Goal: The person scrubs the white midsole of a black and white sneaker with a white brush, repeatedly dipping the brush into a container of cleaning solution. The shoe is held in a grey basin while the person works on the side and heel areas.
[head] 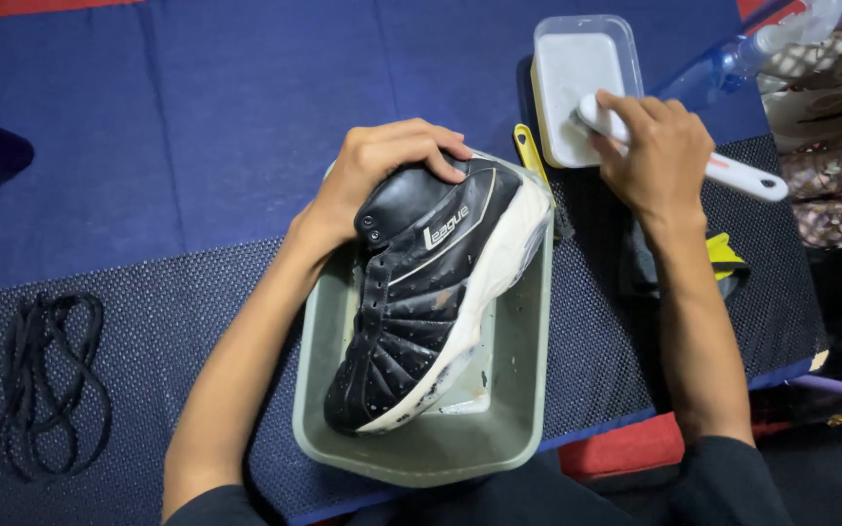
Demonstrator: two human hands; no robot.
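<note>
Left hand (382,170) clamps the heel of a black shoe (431,292), tilted over the grey basin (518,390). Right hand (660,156) grips a white brush (733,175) at the soap tub (577,78). Black laces (51,380) lie well apart on the worktop (197,117), bare blue cloth beyond.

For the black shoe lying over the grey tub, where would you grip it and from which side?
Grip the black shoe at its heel collar, coming from the far side, much as the left hand does. The heel sits raised over the grey tub's rim, dry and narrow enough to wrap, while the toe dips low and looks wet.
</note>
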